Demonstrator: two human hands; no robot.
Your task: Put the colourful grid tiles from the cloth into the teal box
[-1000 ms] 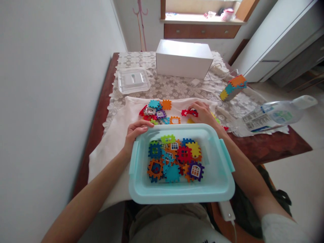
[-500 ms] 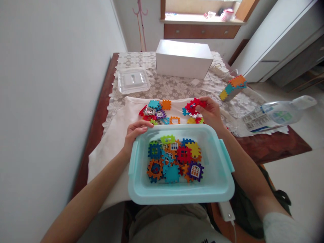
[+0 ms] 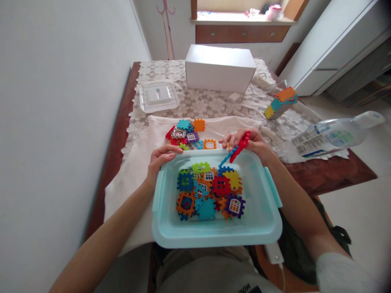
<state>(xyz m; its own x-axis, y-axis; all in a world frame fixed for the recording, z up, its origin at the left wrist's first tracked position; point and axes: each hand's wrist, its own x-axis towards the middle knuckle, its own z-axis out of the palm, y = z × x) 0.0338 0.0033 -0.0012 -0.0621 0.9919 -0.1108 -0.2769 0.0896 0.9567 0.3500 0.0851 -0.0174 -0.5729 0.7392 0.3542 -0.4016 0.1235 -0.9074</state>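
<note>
A light blue plastic tub [image 3: 216, 241] stands before me, tilted toward me, with colourful interlocking building tiles [image 3: 206, 209] spread over its floor. My left hand [image 3: 161, 160] is closed on its far left rim. Over the far right rim, my right hand [image 3: 249, 141] pinches a red toothed tile [image 3: 240, 147] and a blue tile [image 3: 227, 157], both seen nearly edge-on. Some fingertips of that hand are hidden by the tiles. Behind the tub, a loose pile of tiles [image 3: 185, 133] lies on a white cloth [image 3: 131, 179], partly covered by the tub's rim.
A clear plastic lid [image 3: 159, 96] and a white box [image 3: 218, 73] sit toward the table's back. To the right are an assembled tile block [image 3: 281, 102] and a large clear bottle [image 3: 332, 136]. A wall [image 3: 61, 101] runs along the left side.
My right hand has brought the red and blue tiles from above the cloth back toward me, over the tub's rim, turning them edge-on. My left hand stays on the rim.
</note>
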